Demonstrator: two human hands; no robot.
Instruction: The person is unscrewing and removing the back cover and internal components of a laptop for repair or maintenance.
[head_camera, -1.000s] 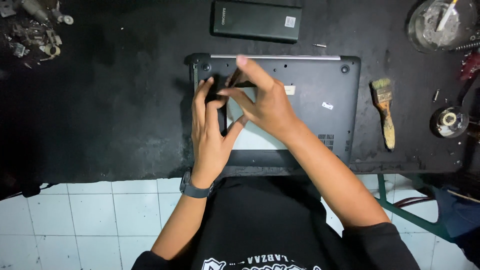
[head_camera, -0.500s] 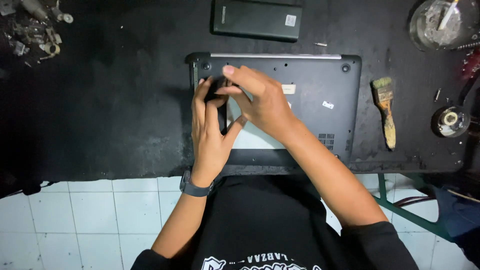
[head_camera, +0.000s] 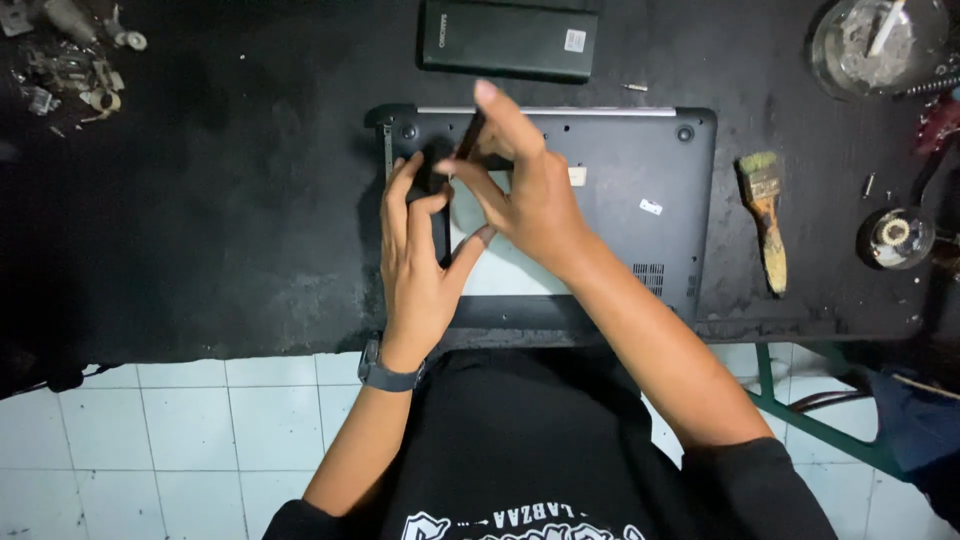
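Dark grey laptop (head_camera: 620, 190), base up, lies at the centre of the black surface (head_camera: 200, 200). Your left hand (head_camera: 418, 255) pinches a small black part (head_camera: 432, 180) near its upper left corner; your right hand (head_camera: 525, 190) grips a thin black tool (head_camera: 468, 135) just beside it.

Paintbrush (head_camera: 765, 215) right, dark flat box (head_camera: 508, 38) behind, glass ashtray (head_camera: 878, 45) (far corner).
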